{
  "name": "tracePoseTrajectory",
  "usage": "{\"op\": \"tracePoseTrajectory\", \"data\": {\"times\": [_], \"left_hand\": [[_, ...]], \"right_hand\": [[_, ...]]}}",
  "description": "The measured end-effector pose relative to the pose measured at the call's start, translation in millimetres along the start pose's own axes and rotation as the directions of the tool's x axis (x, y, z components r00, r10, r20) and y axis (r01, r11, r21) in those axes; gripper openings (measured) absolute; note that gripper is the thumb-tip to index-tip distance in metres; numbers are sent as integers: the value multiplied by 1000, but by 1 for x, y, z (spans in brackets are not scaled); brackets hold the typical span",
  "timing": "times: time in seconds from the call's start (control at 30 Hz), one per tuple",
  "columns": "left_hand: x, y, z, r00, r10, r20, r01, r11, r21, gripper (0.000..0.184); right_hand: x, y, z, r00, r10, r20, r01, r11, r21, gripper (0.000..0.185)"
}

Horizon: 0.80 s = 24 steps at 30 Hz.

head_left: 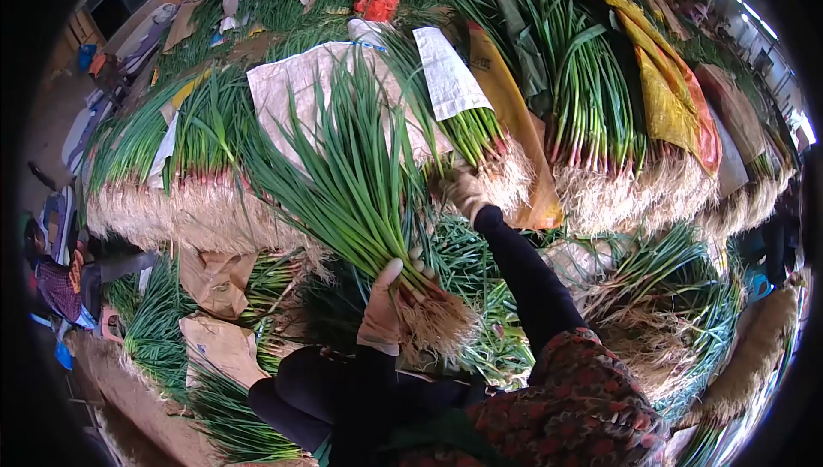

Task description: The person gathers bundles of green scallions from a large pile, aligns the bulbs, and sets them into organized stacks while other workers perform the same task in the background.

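My left hand point(384, 308), in a light glove, is wrapped round the lower stems of a bunch of green onions point(356, 184). The bunch's leaves fan up and to the left, and its pale roots point(435, 321) hang to the right of the hand. My right hand point(465, 194), also gloved, reaches to the left edge of a smaller bunch point(477, 134) that lies under a white woven sack point(447, 72). Its fingers are partly hidden by the stems and leaves, and what they hold cannot be made out.
Rows of onions with roots point(171, 210) facing me line the raised pile. A yellow sack point(660, 81) and a pale sheet point(287, 90) lie on it. Loose onions point(651, 321) lie lower right; brown sacks point(219, 347) lower left. A person's arm or leg shows at far left.
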State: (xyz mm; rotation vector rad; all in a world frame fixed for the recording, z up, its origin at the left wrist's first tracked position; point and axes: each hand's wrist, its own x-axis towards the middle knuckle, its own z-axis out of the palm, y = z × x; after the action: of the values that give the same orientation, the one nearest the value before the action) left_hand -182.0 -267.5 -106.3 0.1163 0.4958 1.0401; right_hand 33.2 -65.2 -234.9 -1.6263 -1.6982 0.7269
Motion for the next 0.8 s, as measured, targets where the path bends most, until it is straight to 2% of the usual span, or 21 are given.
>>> {"op": "tracePoseTrajectory", "data": {"times": [0.03,0.07,0.1,0.13,0.17,0.23,0.27,0.3,0.33,0.37,0.4,0.43,0.47,0.5,0.53,0.57,0.63,0.7,0.73,0.77,0.8], "left_hand": [[2,0,3,999,27,-36,-25,998,52,41],[4,0,6,996,53,-71,-45,993,104,40],[6,0,7,991,78,-106,-61,986,154,39],[10,7,-16,992,-100,70,84,976,203,36],[14,1,-20,997,-81,-1,80,984,158,35],[23,-11,-19,989,-32,-146,43,996,75,32],[24,-10,-23,995,-52,-87,64,988,142,28],[13,-8,-1,990,-93,-106,107,985,135,28],[4,1,-1,988,-154,10,144,938,315,31],[24,-13,-39,985,-172,6,168,969,181,31],[12,-11,-24,992,-79,-103,102,966,236,33],[4,-2,-14,993,-111,-47,120,951,284,35],[-2,3,-5,987,-161,3,151,933,328,37],[-9,5,11,993,73,-94,-38,944,329,38],[11,-8,-18,997,47,-68,-29,969,245,37],[33,-20,-47,999,20,-41,-13,987,159,36],[19,-13,-31,996,-46,-82,62,979,194,34],[21,-14,-31,998,-29,-64,38,989,141,34],[22,-15,-30,998,-22,-58,29,993,114,34],[24,-15,-30,1000,4,-8,-4,998,66,36],[26,-16,-30,999,30,39,-30,999,14,39]], "right_hand": [[-2,11,17,998,-61,-22,64,985,163,19],[-38,-42,-12,993,-100,63,96,993,64,15],[-55,-25,7,989,-23,146,-15,967,254,19],[-89,-71,-22,936,-113,335,8,954,299,12],[-110,-67,-11,862,-481,159,459,875,154,11],[-130,-99,-36,839,-378,390,422,906,-30,27],[-128,-107,-39,822,-344,454,392,920,-12,27],[-123,-106,-42,821,-274,501,260,960,98,28],[-113,-109,-45,809,-176,560,32,966,258,29],[-106,-113,-48,782,-33,622,-272,880,389,29],[-106,-125,-56,739,96,667,-483,765,426,30],[-108,-114,-30,774,137,619,-582,541,607,27],[-101,-96,-22,748,94,658,-599,524,606,25],[-91,-69,-9,699,285,656,-627,685,371,26],[-103,-83,-5,871,26,490,-257,875,410,24],[-112,-94,1,935,-236,264,146,937,318,22],[-116,-85,4,906,-409,107,410,912,13,18],[-126,-87,-6,935,-272,227,268,962,49,16],[-130,-68,10,957,-208,200,85,866,493,16],[-129,-48,21,968,-134,211,-102,558,823,17],[-123,-25,17,809,-126,574,-586,-99,804,6]]}}
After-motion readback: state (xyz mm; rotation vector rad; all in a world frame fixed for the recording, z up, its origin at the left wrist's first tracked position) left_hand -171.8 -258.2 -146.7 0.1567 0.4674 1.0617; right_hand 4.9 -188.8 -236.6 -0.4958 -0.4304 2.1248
